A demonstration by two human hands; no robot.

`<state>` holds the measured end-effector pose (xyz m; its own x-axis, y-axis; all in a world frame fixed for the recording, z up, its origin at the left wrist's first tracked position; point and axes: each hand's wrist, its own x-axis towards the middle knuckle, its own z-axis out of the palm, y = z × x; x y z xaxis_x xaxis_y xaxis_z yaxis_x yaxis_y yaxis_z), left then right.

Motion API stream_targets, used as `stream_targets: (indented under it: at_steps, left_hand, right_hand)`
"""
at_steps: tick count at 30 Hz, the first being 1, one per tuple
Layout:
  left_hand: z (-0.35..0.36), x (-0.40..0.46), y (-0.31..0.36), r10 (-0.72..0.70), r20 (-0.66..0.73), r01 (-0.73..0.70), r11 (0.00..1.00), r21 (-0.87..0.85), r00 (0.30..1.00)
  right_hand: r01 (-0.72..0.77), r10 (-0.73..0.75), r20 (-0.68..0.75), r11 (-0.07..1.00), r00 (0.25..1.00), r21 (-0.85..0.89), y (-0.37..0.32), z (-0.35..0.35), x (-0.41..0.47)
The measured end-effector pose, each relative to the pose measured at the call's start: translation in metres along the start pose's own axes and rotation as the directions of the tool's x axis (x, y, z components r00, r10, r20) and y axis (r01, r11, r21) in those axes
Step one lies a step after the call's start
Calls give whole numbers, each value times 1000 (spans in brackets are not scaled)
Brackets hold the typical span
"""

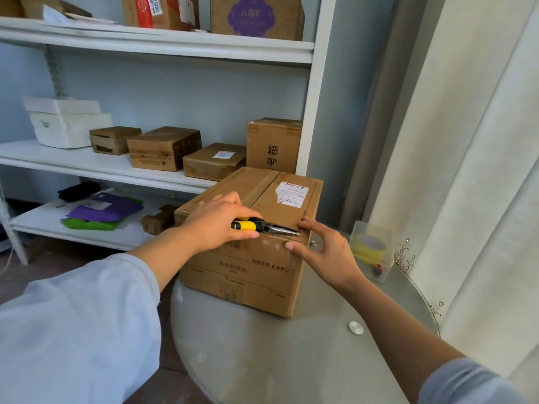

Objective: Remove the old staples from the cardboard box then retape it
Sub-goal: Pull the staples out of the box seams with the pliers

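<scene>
A brown cardboard box (250, 269) with a white shipping label on its top stands on a round glass table (291, 360). My left hand (215, 223) grips yellow-and-black needle-nose pliers (262, 226), whose metal jaws lie along the box's near top edge and point right. My right hand (323, 249) rests on the box's near right corner, fingers on the top edge and thumb on the front face, just beside the jaw tips. No staple is clear enough to make out.
A clear plastic container (372, 249) holding a yellow roll stands on the table right of the box. White shelves (96, 167) behind carry several small cardboard boxes, foam boxes and purple and green bags. A white curtain (466, 170) hangs at the right.
</scene>
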<state>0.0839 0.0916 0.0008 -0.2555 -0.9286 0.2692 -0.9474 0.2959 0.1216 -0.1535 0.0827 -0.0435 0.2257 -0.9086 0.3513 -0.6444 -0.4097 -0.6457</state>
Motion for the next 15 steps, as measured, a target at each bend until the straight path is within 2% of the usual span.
stream_targets:
  at_steps: [7,15]
  left_hand:
    - [0,2,3,-69,-17,66,992,-111,997]
    - [2,-3,3,-27,-20,27,999,-28,999]
  right_hand:
    - [-36,35,89,999,995,17,-4,-11,12]
    - [-63,59,106,997,993,43,-3,-10,15]
